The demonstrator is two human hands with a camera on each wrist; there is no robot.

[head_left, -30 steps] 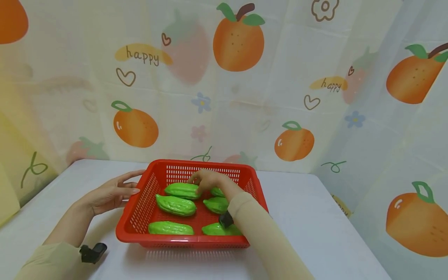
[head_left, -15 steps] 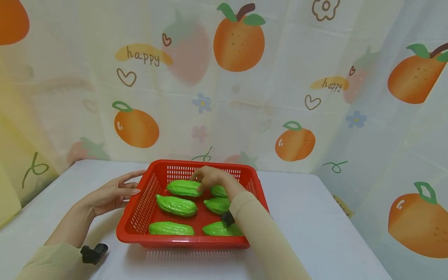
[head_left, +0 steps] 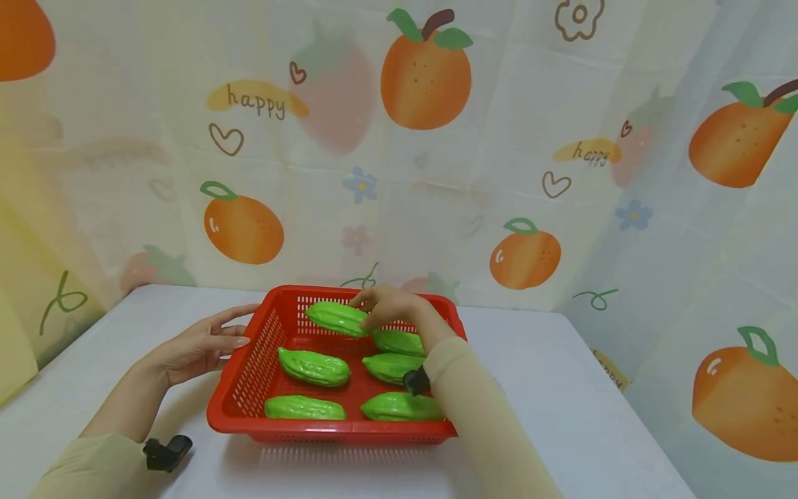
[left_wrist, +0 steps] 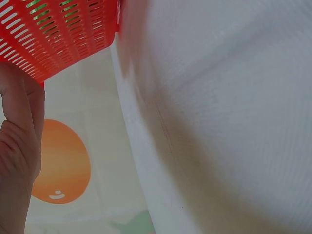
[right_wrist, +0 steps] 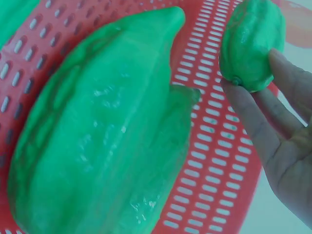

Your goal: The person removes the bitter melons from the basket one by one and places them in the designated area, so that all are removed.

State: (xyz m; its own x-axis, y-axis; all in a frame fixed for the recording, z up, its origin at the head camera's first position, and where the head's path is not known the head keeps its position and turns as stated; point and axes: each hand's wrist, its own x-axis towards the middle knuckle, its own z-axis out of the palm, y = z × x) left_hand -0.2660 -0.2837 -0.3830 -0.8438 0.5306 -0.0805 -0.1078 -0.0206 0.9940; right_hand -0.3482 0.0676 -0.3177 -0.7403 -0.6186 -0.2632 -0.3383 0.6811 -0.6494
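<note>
My right hand (head_left: 393, 308) pinches one green bitter melon (head_left: 337, 319) by its right end, raised near the basket's back wall. In the right wrist view the fingers and thumb grip this bitter melon (right_wrist: 252, 46) at its tip, beside a much closer bitter melon (right_wrist: 97, 131). The red plastic basket (head_left: 349, 433) stands on the table with several other bitter melons in it, such as the front left one (head_left: 304, 407). On the left side, my left hand (head_left: 193, 346) holds the basket, thumb at the rim; some fingertips are hidden behind the wall.
A white cloth covers the table (head_left: 517, 388). Behind it hangs a curtain (head_left: 430, 180) printed with oranges and flowers. Black wrist mounts sit on the left sleeve (head_left: 93, 461) and the right sleeve (head_left: 480, 409).
My right hand has lifted the back left bitter melon off the basket floor and moved it up and slightly right. The left hand and the basket have stayed in place.
</note>
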